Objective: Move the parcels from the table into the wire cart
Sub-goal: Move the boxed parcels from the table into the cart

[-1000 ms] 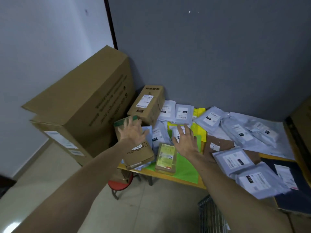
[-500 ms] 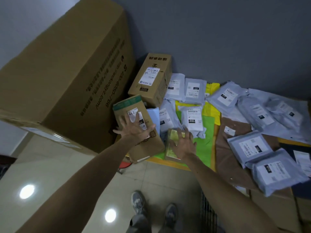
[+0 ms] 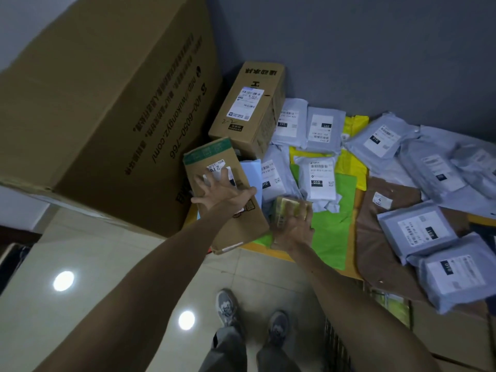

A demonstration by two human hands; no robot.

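A huge brown carton [image 3: 94,116] fills the space left of my left fingers. Beyond both hands, the table [image 3: 353,237] is strewn with grey mailing bags [image 3: 417,229]. The wire cart [image 3: 332,342] sits low, nearer me than my right fingers, under that forearm. A brown parcel box [image 3: 214,162], its long axis running away from me, overhangs the table's near edge. My left hand [image 3: 222,196] lies on top of it, fingers splayed flat. Just to its right, my right hand [image 3: 294,229] curls tight round a small yellow-green packet [image 3: 283,210]. This hand is nearer the cart, so I judge the packet goes first.
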